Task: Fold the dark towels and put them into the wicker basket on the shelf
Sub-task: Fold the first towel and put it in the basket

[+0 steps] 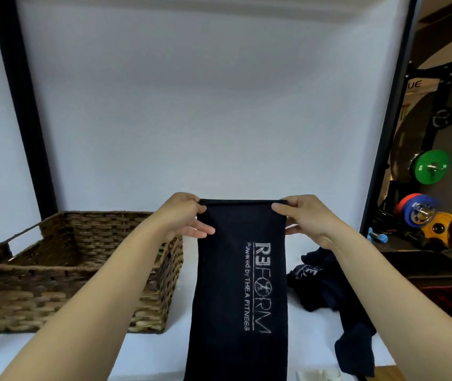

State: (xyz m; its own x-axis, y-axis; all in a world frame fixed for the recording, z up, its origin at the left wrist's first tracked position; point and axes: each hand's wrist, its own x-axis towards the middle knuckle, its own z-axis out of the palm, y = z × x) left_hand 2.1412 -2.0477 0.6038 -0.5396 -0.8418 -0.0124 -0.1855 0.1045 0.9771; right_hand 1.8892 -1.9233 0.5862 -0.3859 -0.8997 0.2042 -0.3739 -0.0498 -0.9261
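the held towel [240,284] runs off the bottom edge so its lower end is unseen, it covers the fingers of the right hand [303,218] behind it, the left forearm [104,292] hides part of the wicker basket [63,270], and the crumpled towels [326,287] show only part of their print.

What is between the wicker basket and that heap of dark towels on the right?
In the head view, the held towel hangs between basket and heap, pinched by both hands.
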